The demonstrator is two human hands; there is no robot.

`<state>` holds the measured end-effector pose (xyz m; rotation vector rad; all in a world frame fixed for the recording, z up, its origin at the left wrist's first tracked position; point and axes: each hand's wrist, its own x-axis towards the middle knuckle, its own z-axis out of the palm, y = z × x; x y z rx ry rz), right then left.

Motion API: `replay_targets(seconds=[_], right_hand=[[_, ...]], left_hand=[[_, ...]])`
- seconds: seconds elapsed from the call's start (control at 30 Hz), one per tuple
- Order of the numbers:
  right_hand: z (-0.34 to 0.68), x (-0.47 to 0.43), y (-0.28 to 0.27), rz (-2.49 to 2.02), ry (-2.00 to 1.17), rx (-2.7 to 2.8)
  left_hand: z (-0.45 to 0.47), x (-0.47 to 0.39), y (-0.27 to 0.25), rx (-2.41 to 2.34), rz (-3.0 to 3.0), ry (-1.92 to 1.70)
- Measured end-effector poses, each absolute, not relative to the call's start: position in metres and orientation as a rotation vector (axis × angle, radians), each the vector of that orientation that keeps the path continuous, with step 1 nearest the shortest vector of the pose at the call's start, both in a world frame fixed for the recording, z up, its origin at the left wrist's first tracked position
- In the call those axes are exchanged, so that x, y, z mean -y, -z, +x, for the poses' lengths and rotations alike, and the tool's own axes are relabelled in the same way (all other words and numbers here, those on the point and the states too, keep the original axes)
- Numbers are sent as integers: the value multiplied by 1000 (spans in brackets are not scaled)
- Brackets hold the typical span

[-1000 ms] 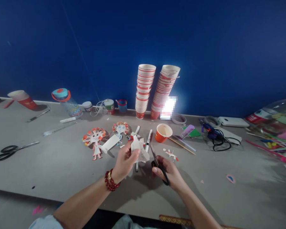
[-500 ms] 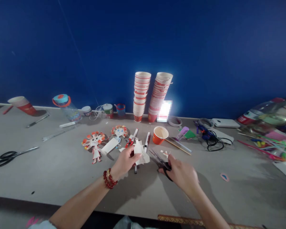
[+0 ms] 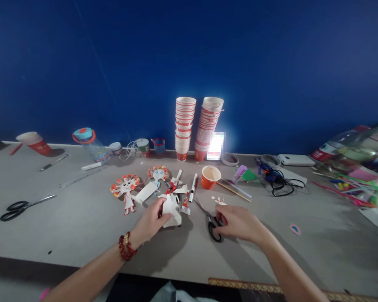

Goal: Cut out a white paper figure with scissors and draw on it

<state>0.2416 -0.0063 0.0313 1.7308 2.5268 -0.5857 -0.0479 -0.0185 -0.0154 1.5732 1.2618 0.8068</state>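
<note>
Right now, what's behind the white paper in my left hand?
Just beyond the white paper your left hand holds, a paper scrap and a marker show on the table. The paper and hand cover whatever lies directly behind, so I can't tell what's there.

White paper piece [image 3: 171, 212], irregular-edged, tilted, held just below centre of frame. Scissors [image 3: 209, 216] to its right: black handle loops lower, slim metal blades pointing toward upper left.

the left hand [image 3: 149, 224] now holds the white cutout [image 3: 171, 211] farther left, so i can see more of a red-marked scrap [image 3: 185, 206]; the right hand [image 3: 237, 222] has the scissors [image 3: 209, 216] down at the table [image 3: 107, 235], no longer raised.
</note>
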Motion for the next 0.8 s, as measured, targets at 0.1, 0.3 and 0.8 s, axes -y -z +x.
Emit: replay_targets(seconds=[0.1, 0.3, 0.8], right_hand=[[207, 10, -32, 1701, 739, -2713], [134, 8, -17, 1678, 624, -2619], [214, 26, -38, 1851, 2244, -2294]], left_hand=[[-62, 16, 18, -1273, 1550, -819], [-74, 11, 9, -1376, 1605, -880], [-52, 21, 17, -1130, 1690, -777]])
